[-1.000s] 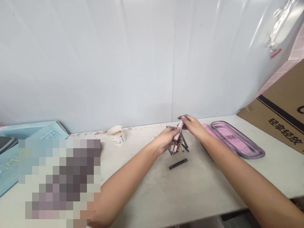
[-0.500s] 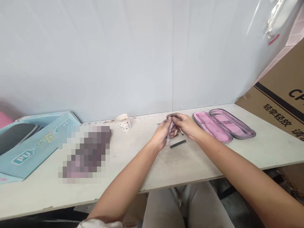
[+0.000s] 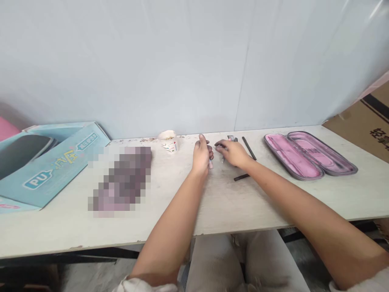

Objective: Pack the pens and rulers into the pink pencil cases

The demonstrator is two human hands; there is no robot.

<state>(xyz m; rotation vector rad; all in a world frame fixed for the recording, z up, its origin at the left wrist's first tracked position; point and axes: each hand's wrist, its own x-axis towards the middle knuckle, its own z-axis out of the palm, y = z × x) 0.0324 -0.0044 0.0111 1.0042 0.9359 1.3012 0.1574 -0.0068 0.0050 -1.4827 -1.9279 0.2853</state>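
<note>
My left hand is closed around a slim pale pink pen-like stick; only its lower end shows below the fingers. Just right of it, my right hand is held with bent fingers, thumb and forefinger close together; anything between them is too small to name. Below those fingers lies a thin light-coloured stick. One black pen-like stick rests beyond my right wrist, and another lies partly under the forearm. A small grey-and-pink item is half hidden behind the right hand.
An open pink-lined zip case lies at the right. Left of my hands stand a patterned paper cup and a blurred-out purplish object. A blue box with a dark item inside fills the left end; a brown carton stands far right.
My hands have come apart: the right has moved away from the pink stick, which stays in my left. The view has shifted, and more black sticks show on the table.
</note>
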